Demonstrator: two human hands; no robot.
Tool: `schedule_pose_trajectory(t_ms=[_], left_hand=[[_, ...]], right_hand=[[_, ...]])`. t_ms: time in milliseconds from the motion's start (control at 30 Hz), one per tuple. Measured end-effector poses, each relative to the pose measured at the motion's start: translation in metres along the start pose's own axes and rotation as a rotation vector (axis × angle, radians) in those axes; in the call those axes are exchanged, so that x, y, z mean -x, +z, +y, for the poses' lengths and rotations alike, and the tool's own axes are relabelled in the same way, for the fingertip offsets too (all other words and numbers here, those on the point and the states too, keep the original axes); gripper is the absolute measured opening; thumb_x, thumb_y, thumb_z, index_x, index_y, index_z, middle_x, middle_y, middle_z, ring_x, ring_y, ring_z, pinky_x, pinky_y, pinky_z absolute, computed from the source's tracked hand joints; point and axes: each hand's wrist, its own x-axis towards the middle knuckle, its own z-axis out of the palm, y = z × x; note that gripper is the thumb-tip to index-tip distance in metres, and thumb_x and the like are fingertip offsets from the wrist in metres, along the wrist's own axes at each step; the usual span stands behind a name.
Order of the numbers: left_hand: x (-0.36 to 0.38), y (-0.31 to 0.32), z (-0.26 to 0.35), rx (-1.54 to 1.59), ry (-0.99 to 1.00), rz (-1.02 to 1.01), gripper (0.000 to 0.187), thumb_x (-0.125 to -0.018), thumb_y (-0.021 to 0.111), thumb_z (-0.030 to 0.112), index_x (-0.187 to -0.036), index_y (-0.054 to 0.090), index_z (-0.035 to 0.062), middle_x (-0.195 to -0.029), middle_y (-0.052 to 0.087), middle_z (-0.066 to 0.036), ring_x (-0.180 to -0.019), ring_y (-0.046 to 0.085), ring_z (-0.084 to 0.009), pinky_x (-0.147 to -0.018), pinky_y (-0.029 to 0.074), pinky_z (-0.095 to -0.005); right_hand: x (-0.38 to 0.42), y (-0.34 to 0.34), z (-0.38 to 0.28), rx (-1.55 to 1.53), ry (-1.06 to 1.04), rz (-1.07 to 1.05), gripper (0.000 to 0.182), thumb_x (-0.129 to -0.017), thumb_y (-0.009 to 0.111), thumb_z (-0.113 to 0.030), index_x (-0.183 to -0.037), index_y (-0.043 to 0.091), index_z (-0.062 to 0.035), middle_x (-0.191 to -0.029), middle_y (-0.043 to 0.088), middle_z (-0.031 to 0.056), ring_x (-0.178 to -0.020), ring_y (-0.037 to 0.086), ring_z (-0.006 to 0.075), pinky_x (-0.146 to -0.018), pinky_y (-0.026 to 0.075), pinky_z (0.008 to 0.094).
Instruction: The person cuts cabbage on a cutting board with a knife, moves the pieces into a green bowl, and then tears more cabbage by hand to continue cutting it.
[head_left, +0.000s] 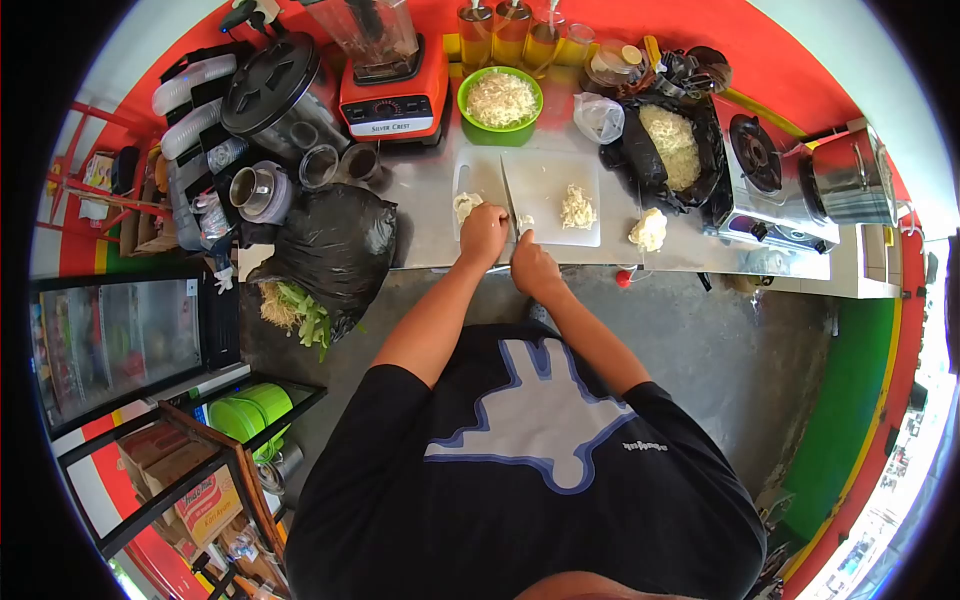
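A white cutting board [582, 168] lies on the metal counter in front of me. My right hand [535, 268] is closed round the handle of a knife [508, 190], whose blade points away from me across the board. Just left of the blade, my left hand [484, 236] is curled over a pale clump of food [466, 206], which sticks out past its left side; the fingertips are hidden. A small cut piece [526, 222] sits right of the blade. Farther right on the board is a pile of chopped pale food [577, 208].
Behind the board stand a green bowl [510, 132] of pale shreds and a red blender [394, 100]. To the right are another pale clump [649, 230], a black bag [712, 150] of shreds and a stove [780, 215]. A black bag [335, 230] with leafy greens sits left.
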Motion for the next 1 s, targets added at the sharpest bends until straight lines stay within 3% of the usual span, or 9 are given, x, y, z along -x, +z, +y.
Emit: schedule_pose_trajectory(t_ms=[67,200,933,1000], left_hand=[[0.003,-0.006,0.004,0.014,0.02,0.069,0.007,-0.077,0.07,0.008,-0.082,0.072,0.0041,-0.086,0.069,-0.016,-0.083,0.068,-0.0338,-0.073,0.054,-0.0422],[0.001,-0.002,-0.001,0.078,-0.056,-0.015,0.004,-0.08,0.067,0.008,-0.078,0.068,0.0048,-0.09,0.066,-0.015,-0.087,0.066,-0.0352,-0.074,0.054,-0.0459],[0.004,0.0,-0.003,0.032,0.005,0.069,0.009,-0.081,0.065,0.011,-0.079,0.071,0.0046,-0.087,0.066,-0.018,-0.086,0.065,-0.0378,-0.076,0.053,-0.0478],[0.004,0.0,-0.002,0.023,-0.055,0.004,0.01,-0.082,0.064,0.011,-0.079,0.071,0.005,-0.088,0.066,-0.017,-0.088,0.065,-0.0372,-0.077,0.053,-0.0477]], right_hand=[[-0.001,0.002,-0.003,-0.056,0.022,0.035,0.026,-0.093,0.049,-0.009,-0.114,0.04,0.003,-0.108,0.065,0.0351,-0.104,0.065,0.0495,-0.092,0.052,0.0526],[-0.012,-0.009,0.001,-0.018,-0.032,0.053,0.025,-0.093,0.048,-0.009,-0.113,0.04,0.0045,-0.109,0.065,0.0358,-0.105,0.065,0.0489,-0.093,0.051,0.0541],[-0.001,-0.006,-0.007,0.042,-0.015,0.01,0.027,-0.093,0.05,-0.008,-0.116,0.041,0.0042,-0.11,0.065,0.0347,-0.106,0.065,0.0474,-0.093,0.051,0.0525],[-0.004,-0.012,-0.008,0.103,-0.052,0.017,0.035,-0.094,0.052,-0.008,-0.123,0.038,0.0059,-0.11,0.067,0.0314,-0.106,0.067,0.0437,-0.091,0.054,0.0489]])
